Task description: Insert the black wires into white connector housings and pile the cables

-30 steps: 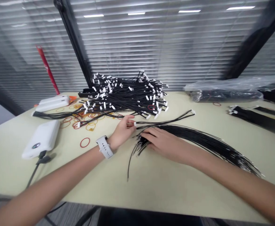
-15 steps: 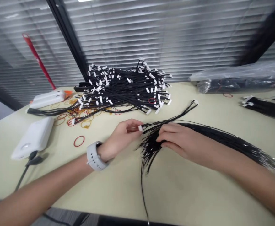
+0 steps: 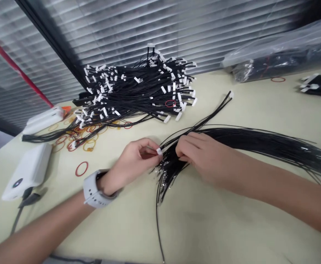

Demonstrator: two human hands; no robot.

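Note:
My left hand (image 3: 134, 161), with a white watch (image 3: 93, 190) on the wrist, pinches a small white connector (image 3: 159, 151) between thumb and fingers. My right hand (image 3: 201, 154) is closed in a pinch on the near ends of a loose bundle of black wires (image 3: 259, 141), right beside the connector. The wire ends with metal tips (image 3: 163, 176) fan out below both hands. Wires with a white connector (image 3: 212, 112) run from the hands toward the back right.
A big pile of finished black wires with white connectors (image 3: 138, 91) lies behind the hands. Rubber bands (image 3: 81, 168) are scattered at the left near two white devices (image 3: 28, 170). A plastic bag of wires (image 3: 276, 58) and more bundles (image 3: 320, 84) sit at the back right.
Both hands drew closer together and toward me. The right hand went from lying flat on the bundle to pinching its wire ends. The camera tilted down and left.

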